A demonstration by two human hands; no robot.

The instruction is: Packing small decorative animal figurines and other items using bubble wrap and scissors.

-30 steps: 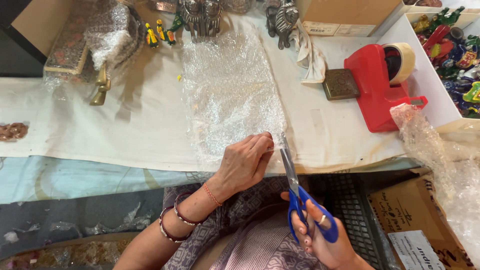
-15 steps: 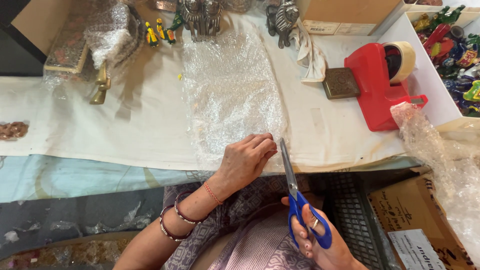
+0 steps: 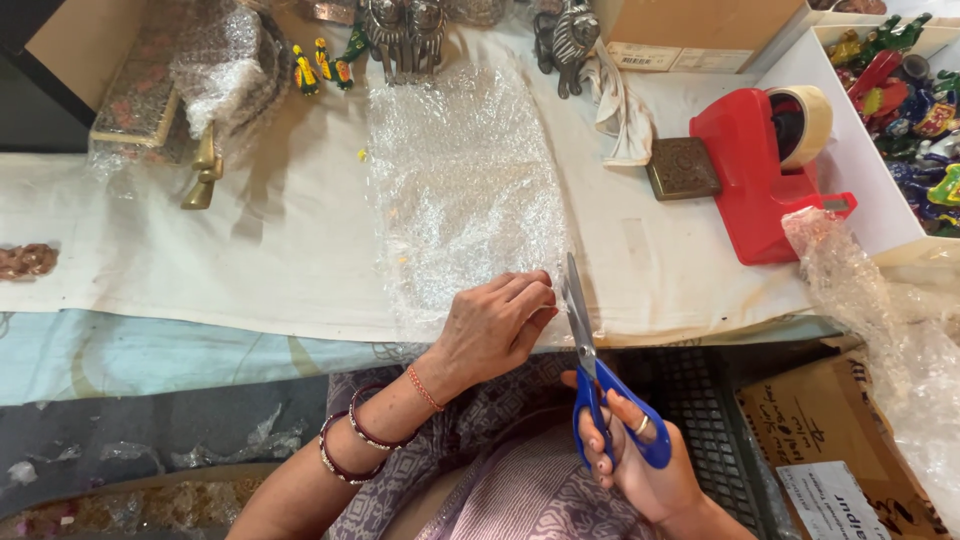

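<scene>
A sheet of clear bubble wrap (image 3: 460, 190) lies on the white cloth (image 3: 270, 240) in the middle of the table. My left hand (image 3: 495, 325) pinches the sheet's near right edge. My right hand (image 3: 640, 460) grips blue-handled scissors (image 3: 590, 350), whose blades point away from me along the sheet's right edge, just beside my left fingers.
A red tape dispenser (image 3: 765, 170) with a tape roll stands at right, beside a small brown square block (image 3: 682, 168). A white box of coloured figurines (image 3: 900, 90) is at far right. Metal figurines (image 3: 400, 30), a wrapped item (image 3: 215, 60) and loose bubble wrap (image 3: 880, 320) lie around.
The scissors have moved a little forward along the sheet's right edge. My left hand stays pinching the near edge.
</scene>
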